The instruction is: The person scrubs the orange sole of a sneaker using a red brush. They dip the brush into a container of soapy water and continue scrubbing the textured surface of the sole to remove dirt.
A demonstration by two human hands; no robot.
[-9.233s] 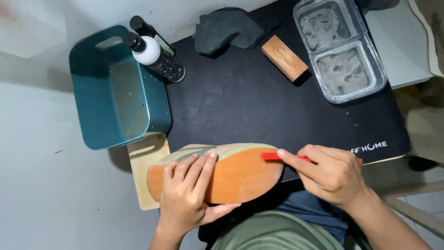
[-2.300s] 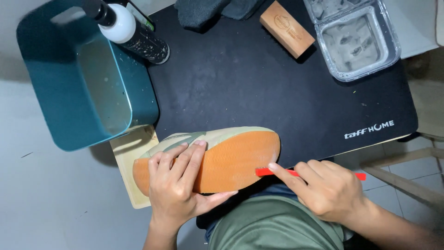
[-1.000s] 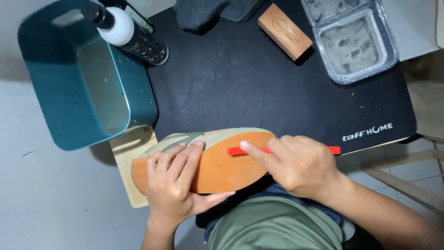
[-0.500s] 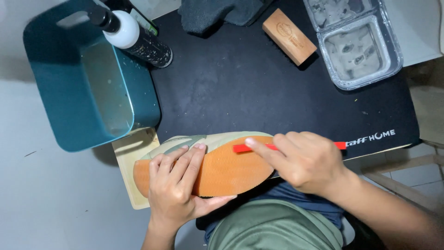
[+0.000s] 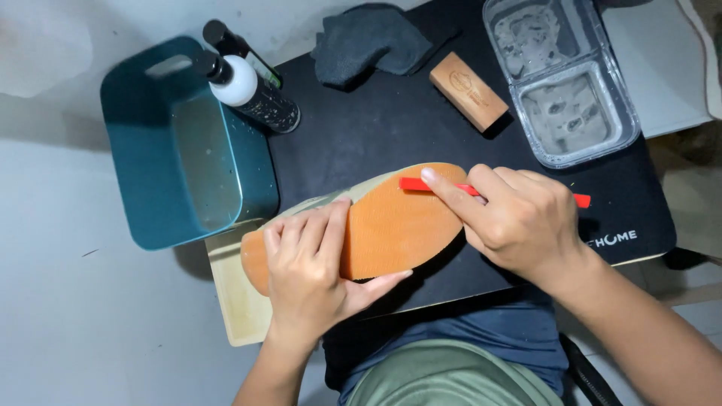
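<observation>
The shoe (image 5: 383,225) lies sole-up across the near edge of the black mat (image 5: 361,143), its orange sole facing my head camera and its heel end hanging over a pale board (image 5: 233,301) at the table's corner. My left hand (image 5: 308,271) presses flat on the heel half of the sole, fingers spread over it and thumb hooked around the near edge, pinning the shoe in place. My right hand (image 5: 519,218) is closed around a slim red tool (image 5: 421,184), the forefinger stretched along its shaft; the tool's front end rests on the toe of the sole, and its back end pokes out past my knuckles. To the left of the mat stands a teal plastic tub (image 5: 158,203) holding water, with a dark pump bottle (image 5: 252,90) with a white collar just beside its rim. At the far side of the mat sit a crumpled dark cloth (image 5: 368,41), a wooden brush block (image 5: 468,90) and a clear two-compartment tray (image 5: 560,75) of cloudy liquid.
</observation>
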